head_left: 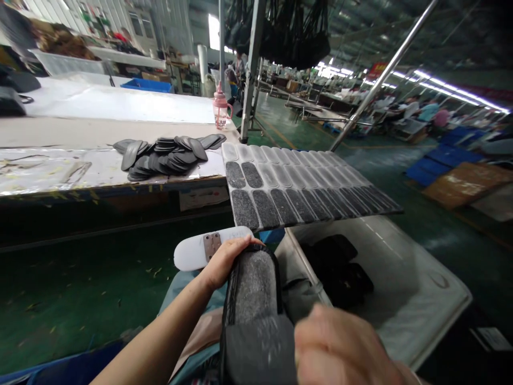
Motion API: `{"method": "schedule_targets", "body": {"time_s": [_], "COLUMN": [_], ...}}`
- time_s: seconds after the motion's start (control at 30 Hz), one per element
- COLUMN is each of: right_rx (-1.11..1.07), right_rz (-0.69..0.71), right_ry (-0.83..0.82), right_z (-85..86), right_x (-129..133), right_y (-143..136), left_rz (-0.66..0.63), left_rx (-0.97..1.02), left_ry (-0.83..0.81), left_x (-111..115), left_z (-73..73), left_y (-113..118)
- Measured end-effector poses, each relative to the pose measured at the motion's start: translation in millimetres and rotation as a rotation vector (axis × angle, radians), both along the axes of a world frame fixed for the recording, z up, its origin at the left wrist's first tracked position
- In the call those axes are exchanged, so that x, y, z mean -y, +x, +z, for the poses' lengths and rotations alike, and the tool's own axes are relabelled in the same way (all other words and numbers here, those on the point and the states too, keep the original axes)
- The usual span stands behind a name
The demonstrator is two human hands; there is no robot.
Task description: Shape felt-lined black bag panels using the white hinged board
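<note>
My left hand [226,261] is wrapped round the end of a black-edged shoe piece [256,283] with a rough grey face turned up. A white plastic shoe last [192,253] with a brown metal hinge plate sticks out behind that hand. Across the near part of the shoe piece lies a flat dark grey pad [258,347], whitish in patches. My right hand [340,345], blurred, is closed at the pad's right edge; its fingertips are partly hidden. Ahead, a tilted board [264,184] carries rows of rounded pads, some dark and some whitish.
A heap of dark grey pads [168,156] lies on the worktable [48,179] at left, near a pink bottle [220,109]. Below the board stands a whitish bin [417,289] with black pieces inside. A metal post [251,75] rises behind the board; cardboard boxes [460,179] stand at right.
</note>
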State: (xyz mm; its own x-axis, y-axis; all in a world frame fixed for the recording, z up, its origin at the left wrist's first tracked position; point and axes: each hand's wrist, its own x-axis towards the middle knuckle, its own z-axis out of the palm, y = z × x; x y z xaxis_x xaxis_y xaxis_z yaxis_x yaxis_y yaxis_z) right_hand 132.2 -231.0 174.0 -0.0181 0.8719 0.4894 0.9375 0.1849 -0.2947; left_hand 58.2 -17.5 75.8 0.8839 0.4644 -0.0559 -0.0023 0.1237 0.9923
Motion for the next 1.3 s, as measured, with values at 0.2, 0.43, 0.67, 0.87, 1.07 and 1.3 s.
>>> {"method": "schedule_targets", "body": {"time_s": [0.2,0.43,0.67,0.87,1.07,1.3], "right_rx": [-0.261,-0.368,-0.428,-0.359,-0.308,-0.377], "right_rz": [-0.193,-0.266,-0.265,-0.161,-0.163,-0.323], "right_ry": [-0.006,-0.106,-0.115,0.008,0.028,-0.05], "right_z": [-17.2,-28.1,-38.0,-45.8,-47.0,-46.2], "right_x": [-42,-64,-64,-58,-61,-63], "right_y": [35,44,54,61,60,54], "left_rz": [-0.098,-0.184,-0.255,-0.32,-0.309,-0.287], "left_rx": [0.054,0.139,0.171,0.182,0.198,0.187], "left_ry": [-0.233,-0.325,-0.402,-0.376,-0.324,-0.264], "left_x": [8,12,7,3,3,3], "left_z": [9.2,3.9,0.6,4.2,5.5,8.8], "left_y": [-2,3,5,6,8,6]}}
